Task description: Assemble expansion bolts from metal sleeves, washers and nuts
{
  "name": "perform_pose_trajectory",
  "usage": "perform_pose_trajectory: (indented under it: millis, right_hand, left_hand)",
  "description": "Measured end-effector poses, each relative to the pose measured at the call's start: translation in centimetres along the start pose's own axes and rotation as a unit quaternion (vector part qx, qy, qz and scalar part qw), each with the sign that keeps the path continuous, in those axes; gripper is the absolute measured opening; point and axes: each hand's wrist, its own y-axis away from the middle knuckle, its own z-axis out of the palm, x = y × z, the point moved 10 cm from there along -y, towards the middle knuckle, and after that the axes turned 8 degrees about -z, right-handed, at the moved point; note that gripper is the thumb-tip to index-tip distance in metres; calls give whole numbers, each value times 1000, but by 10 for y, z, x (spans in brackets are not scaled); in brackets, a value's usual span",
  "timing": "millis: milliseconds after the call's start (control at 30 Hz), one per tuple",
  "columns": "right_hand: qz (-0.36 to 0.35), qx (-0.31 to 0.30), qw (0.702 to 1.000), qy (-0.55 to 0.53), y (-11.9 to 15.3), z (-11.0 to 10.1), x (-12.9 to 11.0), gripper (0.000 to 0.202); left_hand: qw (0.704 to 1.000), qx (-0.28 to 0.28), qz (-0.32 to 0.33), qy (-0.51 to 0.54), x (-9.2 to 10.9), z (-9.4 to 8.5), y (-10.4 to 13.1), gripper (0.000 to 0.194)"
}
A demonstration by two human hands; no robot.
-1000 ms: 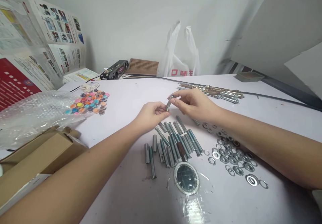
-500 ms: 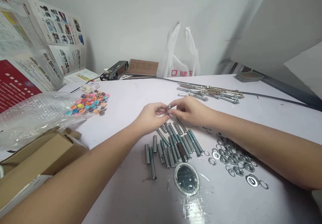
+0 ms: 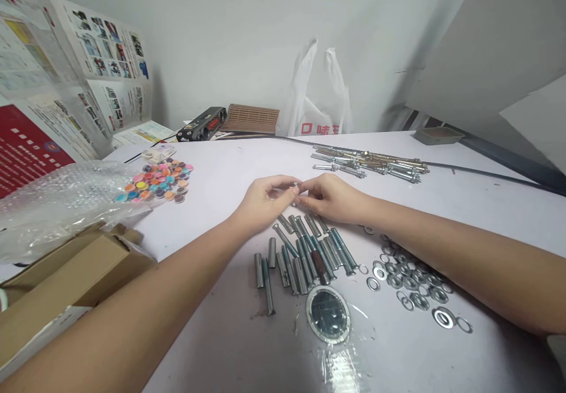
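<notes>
Near L edge of worktop (image 3: pixel 203 346): open cardboard box (image 3: pixel 79 281). Nearer mid: shiny see-thru film (image 3: pixel 340 372), round dark disc w/ pale rim (image 3: pixel 328 314) at its far end.

Just beyond disc: bolts (image 3: pixel 269 293) and metal sleeves (image 3: pixel 259 270) lie close, some touching, w/ 1 rusty-brown pc (image 3: pixel 318 263) among them. To R: loose washers/nuts (image 3: pixel 418 306), partly under R forearm.

Next out, about mid-worktop, hands meet over far side of bolt group. Change: small metal pc (image 3: pixel 295 185), tilted & mostly in view 1 s ago, now nearly all behind fingers; only its top end shows plainly. Reads as pc turned and hands closed in on it; fit of parts can't be told.

L hand (image 3: pixel 264 203): part-curled, thumb & fingertips pinched on pc. R hand (image 3: pixel 333 197): fingers bent, tips drawn in at same pc, nearly touching L tips; small gap btwn thumb and index. Can't tell how firmly R grips.

Toward far edge, R of mid: assembled-looking anchors (image 3: pixel 400 172) in loose rows. L side: colored discs (image 3: pixel 141 185) beside bubble wrap (image 3: pixel 57 198). Far R corner: shallow tray (image 3: pixel 437 135). At far edge: white plastic bag (image 3: pixel 298 104).
</notes>
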Motion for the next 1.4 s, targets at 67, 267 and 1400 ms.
perform_pose_trajectory:
  millis: [67, 267, 1400]
  right_hand:
    - [1, -7, 1000, 14, -1, -1, -2, 29]
    - [82, -6, 993, 90, 3, -57, 15, 38]
    - [251, -303, 912, 114, 88, -44, 83, 45]
  left_hand:
    - [1000, -9, -3, 2, -1, 2, 0, 26]
    - [998, -32, -47, -17, -10, 6, -1, 23]
    - [995, -46, -72, -52, -18, 8, -2, 22]
